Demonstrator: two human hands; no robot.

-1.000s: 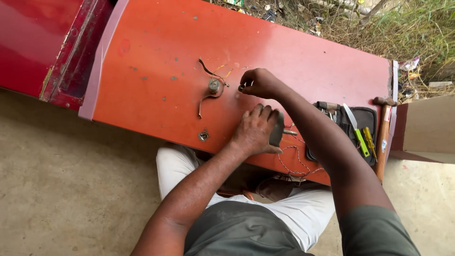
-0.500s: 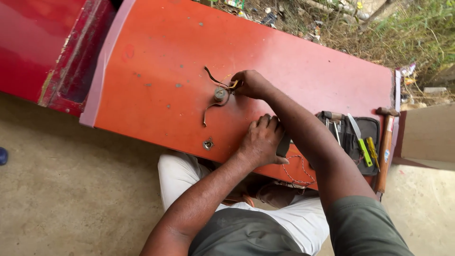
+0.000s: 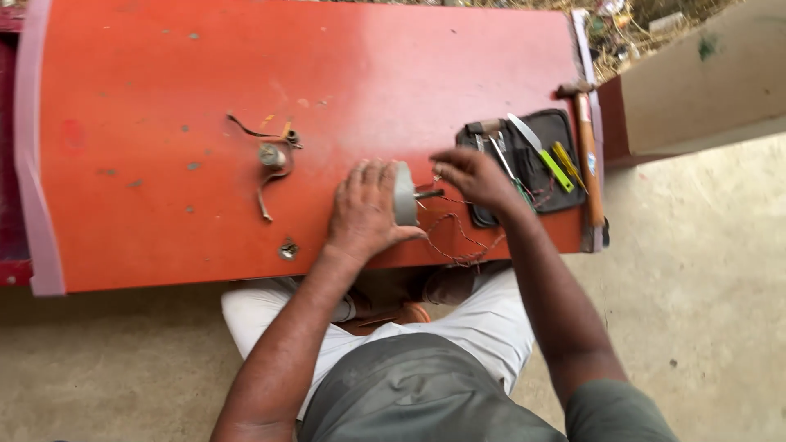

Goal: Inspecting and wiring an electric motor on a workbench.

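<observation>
Left hand [image 3: 364, 214] lies palm down on the red desk [image 3: 164, 82], fingers curled loosely over a small grey motor [image 3: 404, 194], thumb under its near side; the grip is closed round it. A short dark shaft [image 3: 429, 195] sticks out of the motor toward 3 o'clock.

Right hand [image 3: 473, 176] sits just at 3 o'clock of the motor, fingers bent and pinched together near the shaft tip; what they pinch is too small to tell. Thin reddish wires [image 3: 454, 237] trail from there toward 6 o'clock, over the desk's near edge.

At 9 o'clock of the left hand: a small round metal part with bent strips [image 3: 271, 157]. At 3 o'clock of the right hand: an open black tool pouch [image 3: 561, 135] with a green-handled tool [image 3: 547, 160] on it; a wooden-handled hammer [image 3: 589, 155] lies just beside it, along the desk's edge. A tan cardboard box [image 3: 696, 82] stands at 2 o'clock, off the desk.
</observation>
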